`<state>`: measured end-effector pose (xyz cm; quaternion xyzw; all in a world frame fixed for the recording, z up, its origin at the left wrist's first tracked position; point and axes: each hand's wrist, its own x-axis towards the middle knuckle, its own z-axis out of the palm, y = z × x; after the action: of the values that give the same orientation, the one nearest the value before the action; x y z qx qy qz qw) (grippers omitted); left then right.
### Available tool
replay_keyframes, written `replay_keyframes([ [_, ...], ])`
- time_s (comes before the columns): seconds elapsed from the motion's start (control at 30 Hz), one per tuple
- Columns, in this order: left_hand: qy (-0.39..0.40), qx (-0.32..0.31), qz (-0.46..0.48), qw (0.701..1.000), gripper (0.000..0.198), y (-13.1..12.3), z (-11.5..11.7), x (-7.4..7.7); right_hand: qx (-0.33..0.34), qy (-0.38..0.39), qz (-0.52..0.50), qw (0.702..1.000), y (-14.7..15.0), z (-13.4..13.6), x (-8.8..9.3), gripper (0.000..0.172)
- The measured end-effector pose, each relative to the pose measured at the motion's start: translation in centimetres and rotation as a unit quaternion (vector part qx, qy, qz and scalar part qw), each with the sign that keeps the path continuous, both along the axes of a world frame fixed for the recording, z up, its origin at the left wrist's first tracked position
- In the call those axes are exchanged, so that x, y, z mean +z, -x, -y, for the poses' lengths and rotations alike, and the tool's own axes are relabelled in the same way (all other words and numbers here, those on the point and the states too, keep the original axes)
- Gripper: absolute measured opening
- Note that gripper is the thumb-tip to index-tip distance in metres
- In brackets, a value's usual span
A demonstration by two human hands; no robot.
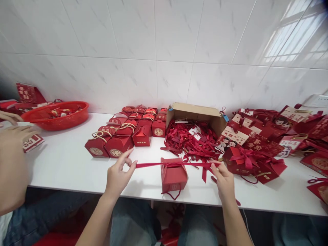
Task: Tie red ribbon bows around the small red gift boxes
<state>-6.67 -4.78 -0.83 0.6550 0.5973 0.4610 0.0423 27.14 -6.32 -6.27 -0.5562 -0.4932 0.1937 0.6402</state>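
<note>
A red gift box (174, 177) stands near the front edge of the table, a dark red cord loop hanging from its front. Across its top runs a red ribbon (150, 165), stretched nearly straight to both sides. My left hand (120, 172) pinches the ribbon's left end between thumb and fingertips. On the other side, my right hand (223, 176) is closed on the right part of the ribbon, and a tail of it seems to hang beneath the fingers. Neither hand touches the box itself.
Behind the box, an open cardboard carton (196, 108) spills red ribbons (179, 140). Several finished red boxes (119, 145) stand left of it. More gift boxes (253, 164) crowd the right. A red basin (61, 118) and a co-worker's arm (12, 167) are at far left.
</note>
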Motion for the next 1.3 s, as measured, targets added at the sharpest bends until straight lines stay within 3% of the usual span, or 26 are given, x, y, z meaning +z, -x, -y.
replay_keyframes([
  [0.13,0.049,0.025,-0.054,0.997,0.041,1.9,0.8,-4.6,-0.05,0.083,0.025,0.995,-2.2,1.3,-4.4,0.041],
  [0.27,0.071,0.063,-0.067,0.993,0.039,2.7,0.9,-7.2,-0.093,0.089,0.022,0.991,-3.3,1.6,-6.4,0.04],
  [0.37,0.077,0.046,-0.077,0.993,0.03,2.6,0.6,-7.8,-0.099,0.096,0.032,0.99,-3.7,1.3,-6.7,0.042],
  [0.43,0.058,0.049,-0.088,0.993,0.023,2.1,0.4,-7.4,-0.138,0.084,0.066,0.985,-3.6,1.1,-6.2,0.043],
  [0.57,-0.014,0.05,-0.03,0.998,0.014,-0.7,0.5,-5.3,-0.219,0.008,0.155,0.963,-2.6,0.5,-3.3,0.048],
  [0.63,0.009,-0.028,0.062,0.998,0.014,-2.8,0.5,-4.3,-0.162,-0.02,0.148,0.975,-1.3,0.2,-1.6,0.039],
  [0.73,0.108,-0.14,0.219,0.96,0.022,-6.0,0.4,-3.3,0.021,0.007,0.089,0.996,1.6,-0.5,0.1,0.027],
  [0.87,0.18,-0.165,0.315,0.917,0.035,-9.0,0.0,-3.5,0.194,0.097,0.018,0.976,5.5,-1.7,-0.1,0.023],
  [0.97,0.19,-0.155,0.334,0.91,0.04,-9.5,-0.2,-4.0,0.235,0.141,-0.014,0.962,6.9,-2.3,-1.0,0.028],
  [1.17,0.225,-0.14,0.332,0.905,0.052,-8.8,-0.4,-4.5,0.238,0.158,-0.022,0.958,7.0,-2.5,-2.0,0.034],
  [1.3,0.282,-0.148,0.319,0.893,0.037,-8.4,-0.6,-4.3,0.246,0.164,-0.027,0.955,7.1,-2.6,-2.1,0.036],
])
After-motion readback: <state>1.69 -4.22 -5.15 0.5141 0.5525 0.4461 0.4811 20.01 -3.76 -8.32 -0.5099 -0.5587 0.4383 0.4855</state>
